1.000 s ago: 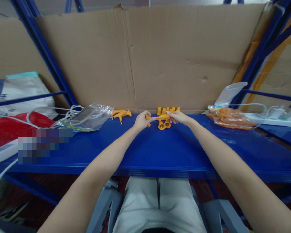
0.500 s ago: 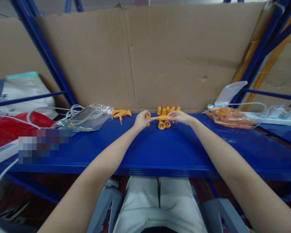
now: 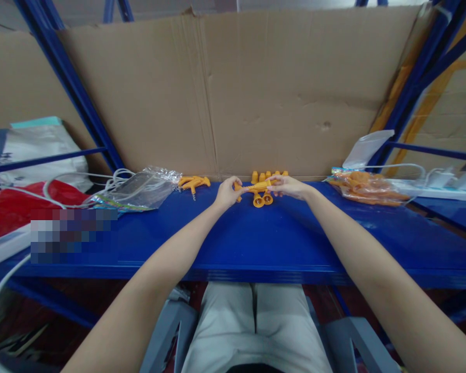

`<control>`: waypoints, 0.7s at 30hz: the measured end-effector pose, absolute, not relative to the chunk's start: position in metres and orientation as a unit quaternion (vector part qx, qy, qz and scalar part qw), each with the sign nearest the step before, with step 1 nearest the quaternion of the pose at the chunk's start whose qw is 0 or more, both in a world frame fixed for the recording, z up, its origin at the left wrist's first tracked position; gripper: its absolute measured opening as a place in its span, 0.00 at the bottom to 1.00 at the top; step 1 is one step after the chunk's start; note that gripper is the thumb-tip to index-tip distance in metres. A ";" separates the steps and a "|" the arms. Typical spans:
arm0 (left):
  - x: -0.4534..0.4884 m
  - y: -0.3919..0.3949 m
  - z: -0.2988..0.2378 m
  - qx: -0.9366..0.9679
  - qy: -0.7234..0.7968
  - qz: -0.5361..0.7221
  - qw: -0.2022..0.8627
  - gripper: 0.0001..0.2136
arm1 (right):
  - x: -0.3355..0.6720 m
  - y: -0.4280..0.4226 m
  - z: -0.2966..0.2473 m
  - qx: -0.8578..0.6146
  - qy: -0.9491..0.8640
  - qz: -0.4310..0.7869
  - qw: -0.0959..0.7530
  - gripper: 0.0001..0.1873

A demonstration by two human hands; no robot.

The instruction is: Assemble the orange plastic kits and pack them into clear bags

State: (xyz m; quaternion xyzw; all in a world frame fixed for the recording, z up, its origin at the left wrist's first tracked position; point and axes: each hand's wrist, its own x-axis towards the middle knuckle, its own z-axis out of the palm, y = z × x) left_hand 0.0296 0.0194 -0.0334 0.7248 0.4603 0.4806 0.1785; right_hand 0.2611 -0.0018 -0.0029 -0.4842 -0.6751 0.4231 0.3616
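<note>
The orange piece (image 3: 261,186) is smooth plastic, long and narrow, with a thin shaft at its left end that looks spiral, though from here I can't be sure. It lies between the two hands, over the painted blue shelf (image 3: 256,238). The left hand (image 3: 226,193) pinches an orange handle (image 3: 237,185) at the shaft's end, thumb and fingers nearly together; the right hand (image 3: 291,187) grips the far end lightly. Just below sit two flared, hollow cups (image 3: 258,201); stubby cups (image 3: 268,175) line the brown cardboard (image 3: 275,93) behind. Spiral-tipped handles (image 3: 194,182) lie left, beside a crinkled clear bag (image 3: 143,191).
</note>
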 end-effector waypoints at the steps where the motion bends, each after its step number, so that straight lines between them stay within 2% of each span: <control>1: 0.030 0.019 -0.033 0.726 0.458 0.482 0.175 0.12 | 0.262 -0.001 -0.003 -0.482 -0.678 0.422 0.361 0.11; 2: 0.030 0.019 -0.033 0.727 0.456 0.482 0.174 0.12 | 0.262 -0.001 -0.003 -0.484 -0.680 0.421 0.356 0.12; 6: 0.031 0.018 -0.032 0.736 0.442 0.479 0.184 0.12 | 0.259 0.000 -0.003 -0.533 -0.670 0.407 0.319 0.31; 8: 0.032 0.018 -0.032 0.737 0.440 0.478 0.189 0.12 | 0.259 -0.001 -0.002 -0.556 -0.659 0.400 0.311 0.34; 10: 0.033 0.019 -0.033 0.736 0.440 0.477 0.193 0.12 | 0.260 -0.003 0.000 -0.546 -0.660 0.404 0.322 0.31; 13: 0.032 0.020 -0.033 0.734 0.441 0.478 0.194 0.12 | 0.265 -0.004 0.001 -0.499 -0.672 0.418 0.354 0.19; 16: 0.030 0.019 -0.032 0.734 0.441 0.478 0.194 0.12 | 0.268 -0.002 0.000 -0.478 -0.681 0.422 0.360 0.16; 18: 0.029 0.018 -0.031 0.737 0.440 0.476 0.191 0.12 | 0.268 0.000 -0.001 -0.480 -0.690 0.416 0.346 0.18; 21: 0.028 0.017 -0.031 0.740 0.439 0.474 0.183 0.13 | 0.266 0.002 -0.002 -0.492 -0.695 0.416 0.318 0.25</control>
